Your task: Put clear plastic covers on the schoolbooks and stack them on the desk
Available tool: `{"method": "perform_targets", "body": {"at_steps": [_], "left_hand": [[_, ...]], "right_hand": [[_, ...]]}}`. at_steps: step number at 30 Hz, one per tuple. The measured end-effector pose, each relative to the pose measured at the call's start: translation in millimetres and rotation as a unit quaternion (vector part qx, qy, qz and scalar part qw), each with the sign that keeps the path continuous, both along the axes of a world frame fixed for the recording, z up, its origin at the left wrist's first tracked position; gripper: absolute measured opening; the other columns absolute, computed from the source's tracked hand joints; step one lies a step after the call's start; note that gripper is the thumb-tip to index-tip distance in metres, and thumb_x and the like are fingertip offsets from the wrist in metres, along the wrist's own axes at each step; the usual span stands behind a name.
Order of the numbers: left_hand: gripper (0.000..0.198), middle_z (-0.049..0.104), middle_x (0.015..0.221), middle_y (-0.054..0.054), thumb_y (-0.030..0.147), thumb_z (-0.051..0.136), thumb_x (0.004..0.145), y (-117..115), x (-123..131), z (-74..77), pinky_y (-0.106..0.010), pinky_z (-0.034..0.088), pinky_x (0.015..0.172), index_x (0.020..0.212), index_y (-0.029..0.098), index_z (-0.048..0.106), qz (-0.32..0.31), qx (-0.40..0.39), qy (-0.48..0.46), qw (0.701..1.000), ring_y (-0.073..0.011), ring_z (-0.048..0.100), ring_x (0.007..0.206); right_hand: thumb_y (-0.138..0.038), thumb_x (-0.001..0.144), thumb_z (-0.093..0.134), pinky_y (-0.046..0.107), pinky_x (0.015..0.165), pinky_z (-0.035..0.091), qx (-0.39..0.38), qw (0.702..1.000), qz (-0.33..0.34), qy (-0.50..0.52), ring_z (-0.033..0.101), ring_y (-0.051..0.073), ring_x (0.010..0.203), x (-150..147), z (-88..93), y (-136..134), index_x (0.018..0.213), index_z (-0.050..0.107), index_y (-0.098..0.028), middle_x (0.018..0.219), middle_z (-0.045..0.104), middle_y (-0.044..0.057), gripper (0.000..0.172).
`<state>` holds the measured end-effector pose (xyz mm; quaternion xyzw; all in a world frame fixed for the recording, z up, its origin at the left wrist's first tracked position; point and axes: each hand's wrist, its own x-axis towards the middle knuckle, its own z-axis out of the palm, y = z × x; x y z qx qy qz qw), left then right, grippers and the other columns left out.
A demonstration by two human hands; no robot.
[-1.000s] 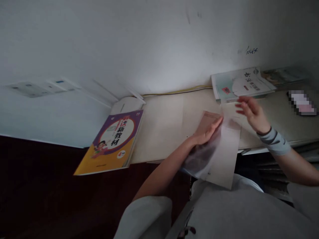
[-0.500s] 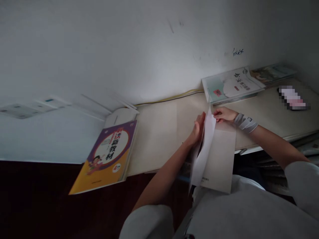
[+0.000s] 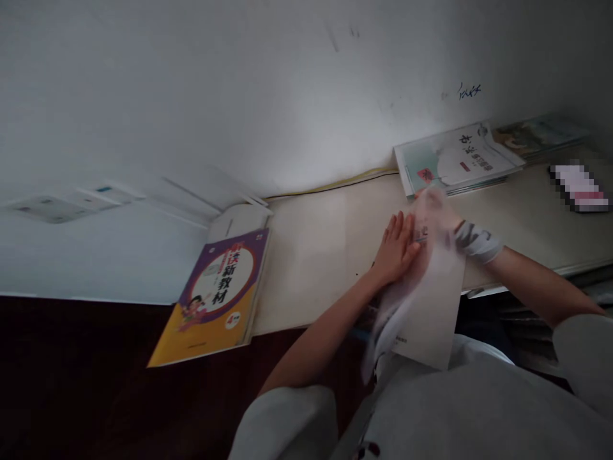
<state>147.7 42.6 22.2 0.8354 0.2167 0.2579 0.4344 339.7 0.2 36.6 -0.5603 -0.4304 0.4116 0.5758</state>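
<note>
An open book [image 3: 428, 316] lies at the desk's front edge, close to my body, with a pale page on its right side. My left hand [image 3: 395, 249] presses flat on its left part, fingers stretched out. A thin page [image 3: 407, 297], blurred and see-through with motion, curls up between the two sides. Behind the top of that page is my right hand [image 3: 445, 214], at the upper end of the book. Its fingers are smeared and partly covered, so their grip does not show. A grey-white band [image 3: 479, 241] circles the right wrist.
A purple and yellow book [image 3: 215, 294] tops a pile on the desk's left end. Against the wall lie a stack of white-green booklets [image 3: 454, 160] and more books [image 3: 541, 135]. A pixelated phone [image 3: 579, 186] rests at right. A cable [image 3: 330, 188] follows the wall.
My left hand has gone from standing on edge beside the raised pages to lying flat on the book. The page has swung over toward my right hand. The view has shifted slightly.
</note>
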Motion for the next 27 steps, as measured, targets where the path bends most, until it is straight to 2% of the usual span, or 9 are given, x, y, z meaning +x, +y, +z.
{"method": "perform_targets", "body": {"at_steps": [4,6,10,12,14,19,22,24,27], "left_hand": [[0.064,0.022,0.159,-0.013,0.054,0.037,0.094,-12,4,0.1,-0.056,0.012,0.118,0.149,0.022,0.032,-0.083,0.127,0.162,0.975,-0.0306,0.012,0.148],[0.066,0.017,0.16,-0.013,0.056,0.032,0.095,-19,14,3.3,-0.061,0.011,0.115,0.152,0.022,0.025,-0.113,0.152,0.268,0.945,-0.0329,0.01,0.148],[0.067,0.011,0.161,-0.012,0.055,0.027,0.096,-25,28,13.5,-0.062,0.01,0.115,0.154,0.023,0.016,-0.142,0.21,0.361,0.898,-0.0335,0.004,0.148],[0.063,0.011,0.162,-0.01,0.051,0.028,0.097,-21,26,16.3,-0.061,0.013,0.115,0.154,0.024,0.017,-0.116,0.249,0.344,0.898,-0.0334,0.003,0.149],[0.06,0.012,0.162,-0.011,0.047,0.032,0.097,-10,20,15.3,-0.062,0.014,0.114,0.152,0.024,0.023,-0.073,0.261,0.334,0.903,-0.0353,0.005,0.148],[0.063,0.035,0.151,-0.024,0.017,0.046,0.087,34,12,4.7,-0.044,0.036,0.106,0.148,0.009,0.031,0.07,0.14,0.281,0.947,-0.0317,0.04,0.136],[0.049,0.065,0.111,-0.018,0.014,0.055,0.076,52,16,3.4,-0.031,0.047,0.081,0.124,0.004,0.056,0.097,-0.01,0.236,0.967,-0.0248,0.063,0.097],[0.024,0.065,0.08,-0.007,0.016,0.058,0.072,54,19,5.7,-0.027,0.045,0.065,0.092,0.007,0.067,0.079,-0.062,0.225,0.969,-0.0193,0.06,0.072],[0.009,0.05,0.059,0.003,0.02,0.056,0.072,46,17,12.4,-0.022,0.035,0.052,0.066,0.013,0.059,0.061,-0.08,0.209,0.973,-0.012,0.048,0.055]], "right_hand": [[-0.054,0.087,0.051,0.045,0.095,0.046,0.063,0.981,-0.152,-0.105,0.056,0.022,0.106,37,32.7,-45,0.102,0.053,-0.033,0.113,0.062,0.001,0.027],[-0.053,0.092,0.042,0.049,0.105,0.039,0.107,0.933,-0.14,-0.314,0.052,0.025,0.119,32,52.9,-68,0.119,0.053,-0.03,0.129,0.058,0.005,0.038],[-0.052,0.097,0.036,0.058,0.105,0.033,0.09,0.786,0.126,-0.598,0.051,0.032,0.124,-11,72.4,-107,0.123,0.059,-0.017,0.13,0.059,0.015,0.05],[-0.053,0.097,0.035,0.054,0.1,0.038,0.053,0.74,0.238,-0.627,0.053,0.03,0.122,-28,69.7,-119,0.122,0.061,-0.019,0.131,0.058,0.015,0.049],[-0.056,0.095,0.037,0.051,0.096,0.04,0.025,0.715,0.265,-0.646,0.05,0.032,0.126,-37,63.3,-126,0.122,0.061,-0.02,0.138,0.053,0.016,0.051],[-0.059,0.091,0.045,0.054,0.093,0.04,-0.032,0.661,0.255,-0.705,0.053,0.036,0.122,-39,49.1,-129,0.116,0.065,-0.021,0.136,0.055,0.017,0.049],[-0.056,0.09,0.05,0.052,0.092,0.043,-0.064,0.641,0.247,-0.724,0.06,0.034,0.111,-49,46.2,-127,0.111,0.067,-0.019,0.127,0.062,0.017,0.046],[-0.057,0.092,0.046,0.051,0.092,0.043,-0.036,0.639,0.231,-0.733,0.06,0.033,0.112,-61,45.7,-126,0.116,0.065,-0.016,0.128,0.061,0.018,0.051],[-0.062,0.091,0.041,0.051,0.094,0.044,0.044,0.643,0.242,-0.725,0.056,0.032,0.118,-85,44.4,-126,0.127,0.059,-0.018,0.135,0.057,0.016,0.059]]}}
